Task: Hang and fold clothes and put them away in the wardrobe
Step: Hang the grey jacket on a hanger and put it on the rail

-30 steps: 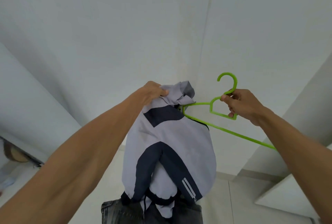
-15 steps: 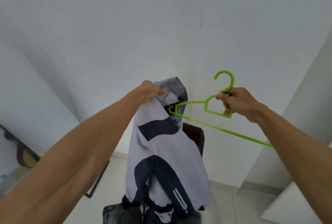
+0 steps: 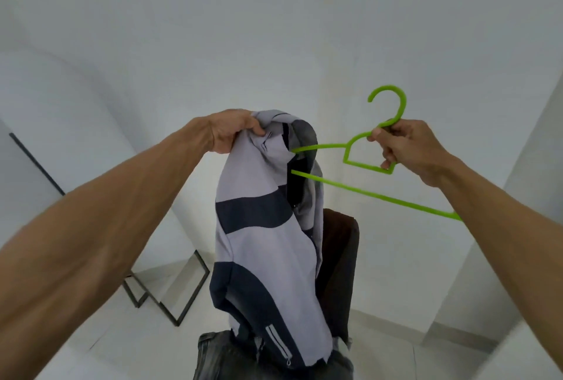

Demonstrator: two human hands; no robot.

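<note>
Since the frame half a second before, the green hanger (image 3: pixel 380 197) had pushed further into the jacket (image 3: pixel 262 245). Its looped left end, which I could see in front of the collar then, was now hidden inside the dark neck opening. Both the hanger's upper arm and its lower bar ran into that opening, and I could not tell how deep they went. The jacket held only that one end. The rest of the hanger stuck out to the jacket's right, hook upward, with the lower bar sloping down toward the right forearm.

The left hand (image 3: pixel 231 131) was at the jacket's top left with its arm stretched out, fingers curled and pinching a bunch of grey cloth by the collar. The jacket hung free from that grip, grey with navy bands and a zipped pocket near its hem. The right hand (image 3: pixel 408 151) was to the jacket's right at about collar height. It gripped the hanger where the hook met the small inner frame, thumb on top and fingers curled round it.

Just behind the jacket, on its right, I saw a dark brown shape (image 3: pixel 339 257) that I could not identify. Below the hem lay dark grey denim (image 3: pixel 219 358). A black metal frame (image 3: pixel 182 297) stood lower and to the jacket's left.
</note>
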